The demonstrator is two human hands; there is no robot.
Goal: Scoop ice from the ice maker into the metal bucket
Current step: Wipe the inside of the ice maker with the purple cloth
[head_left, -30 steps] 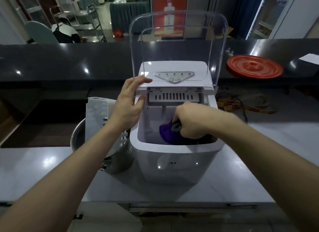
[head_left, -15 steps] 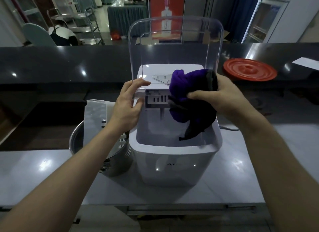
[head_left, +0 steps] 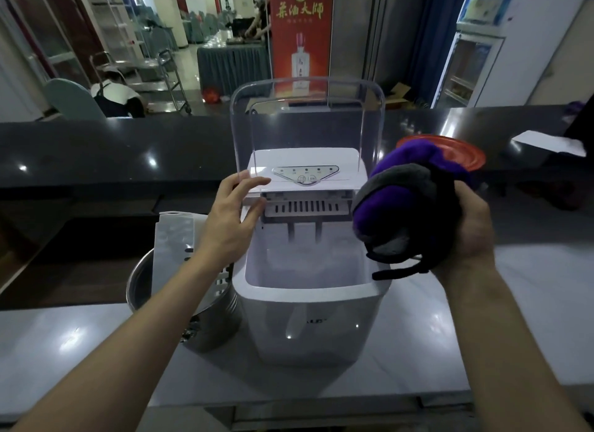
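Note:
The white ice maker [head_left: 308,328] stands in the middle of the pale counter with its clear lid [head_left: 305,116] raised upright. Its open bin looks pale and hazy inside; I cannot make out single ice pieces. My left hand [head_left: 225,226] grips the machine's top left corner, fingers on the top panel and thumb under its edge. My right hand [head_left: 472,232] holds a bunched purple and grey cloth [head_left: 405,213] in the air just right of the bin. The metal bucket [head_left: 138,287] sits left of the machine, partly hidden by my left forearm.
A white slotted plastic basket [head_left: 173,242] stands in the bucket. On the raised dark bar counter behind lie a red round lid [head_left: 463,152] and a white paper [head_left: 546,142]. Beyond are a fridge, a red banner and people.
My right hand has lifted the cloth out of the ice maker's bin and carried it up and to the right, clear of the machine. My left hand has stayed on the top corner.

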